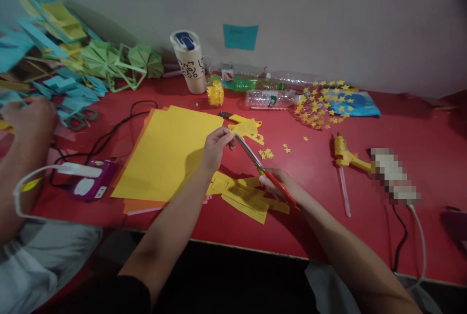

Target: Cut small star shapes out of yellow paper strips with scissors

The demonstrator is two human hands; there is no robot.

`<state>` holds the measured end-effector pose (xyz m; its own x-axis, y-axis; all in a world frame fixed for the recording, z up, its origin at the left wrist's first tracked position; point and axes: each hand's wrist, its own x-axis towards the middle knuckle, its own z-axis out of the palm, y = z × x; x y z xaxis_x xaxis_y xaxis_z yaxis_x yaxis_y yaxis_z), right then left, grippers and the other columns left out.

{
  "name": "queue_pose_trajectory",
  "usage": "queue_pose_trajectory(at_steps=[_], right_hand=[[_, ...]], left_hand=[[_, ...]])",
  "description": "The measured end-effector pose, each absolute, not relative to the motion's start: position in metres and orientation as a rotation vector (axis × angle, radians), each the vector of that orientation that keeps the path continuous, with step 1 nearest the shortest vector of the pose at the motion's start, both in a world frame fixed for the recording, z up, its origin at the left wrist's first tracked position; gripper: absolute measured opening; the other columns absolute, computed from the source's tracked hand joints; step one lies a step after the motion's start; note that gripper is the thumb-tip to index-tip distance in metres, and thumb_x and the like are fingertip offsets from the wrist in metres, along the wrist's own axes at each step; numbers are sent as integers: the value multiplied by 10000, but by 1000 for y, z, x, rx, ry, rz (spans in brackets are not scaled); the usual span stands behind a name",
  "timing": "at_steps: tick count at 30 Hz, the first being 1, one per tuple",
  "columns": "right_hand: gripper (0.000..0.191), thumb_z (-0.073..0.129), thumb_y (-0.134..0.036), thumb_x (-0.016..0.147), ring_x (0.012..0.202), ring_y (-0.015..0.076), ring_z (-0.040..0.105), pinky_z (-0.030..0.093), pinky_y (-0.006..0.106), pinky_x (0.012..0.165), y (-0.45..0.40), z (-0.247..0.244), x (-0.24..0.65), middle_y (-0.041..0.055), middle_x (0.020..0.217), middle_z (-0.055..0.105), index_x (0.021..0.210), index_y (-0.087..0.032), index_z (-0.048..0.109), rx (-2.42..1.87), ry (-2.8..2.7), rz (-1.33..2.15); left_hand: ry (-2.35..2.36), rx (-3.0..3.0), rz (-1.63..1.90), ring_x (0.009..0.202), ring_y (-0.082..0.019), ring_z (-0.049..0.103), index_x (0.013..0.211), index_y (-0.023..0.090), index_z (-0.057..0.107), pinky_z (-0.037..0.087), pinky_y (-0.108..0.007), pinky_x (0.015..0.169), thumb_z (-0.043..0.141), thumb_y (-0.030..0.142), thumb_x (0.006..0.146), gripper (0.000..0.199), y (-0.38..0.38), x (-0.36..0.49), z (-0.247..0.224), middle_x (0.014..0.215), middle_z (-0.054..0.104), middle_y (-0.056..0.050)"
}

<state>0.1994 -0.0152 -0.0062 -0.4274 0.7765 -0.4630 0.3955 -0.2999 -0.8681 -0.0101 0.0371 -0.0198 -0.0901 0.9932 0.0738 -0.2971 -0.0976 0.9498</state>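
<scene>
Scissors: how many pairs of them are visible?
2 pairs. The red-handled scissors are in the right hand; the grey-green scissors lie at the left, near another person's hand. More may be hidden under the blue papers.

On the bench point(299, 236), the stacked sheets point(164, 153) lie left of centre, with paper strips point(246, 200) at their near right, the scissors point(279, 187) in the right hand point(272, 180) with their tips by the left hand point(217, 146), and loose stars point(267, 153) just right of the blades. Farther back, a cutter point(237, 118) lies before the bottles point(268, 100), and a tumbler point(190, 68) stands to their left. The glue gun point(341, 152) lies on the right, left of the phone-like device point(394, 175), while the power socket point(93, 180) sits left of the sheets.
</scene>
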Motion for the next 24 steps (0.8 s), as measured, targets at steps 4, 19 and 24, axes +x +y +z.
queue_pose_trajectory(at_steps=[4,19,24], right_hand=[[564,674,-738,682,323,59,363,361,216,361,-16,-7,200,-101,422,407,629,-229,438,-1461,-1650,1782],[536,670,-715,729,343,63,371,410,232,404,-16,-7,201,-105,431,404,657,-224,468,-1451,-1657,1794],[534,665,-714,729,332,65,376,363,218,373,-15,-5,201,-104,407,402,651,-228,456,-1470,-1663,1798]], left_hand=[[990,1022,1448,520,-82,518,605,193,564,450,-240,550,674,306,721,196,37,-10,-20,546,560,34],[991,1029,1442,515,-82,511,613,196,566,445,-240,549,670,304,725,187,37,-10,-23,537,556,37],[1001,1049,1443,523,-84,513,609,195,574,451,-243,555,668,295,736,187,37,-11,-23,547,561,31]])
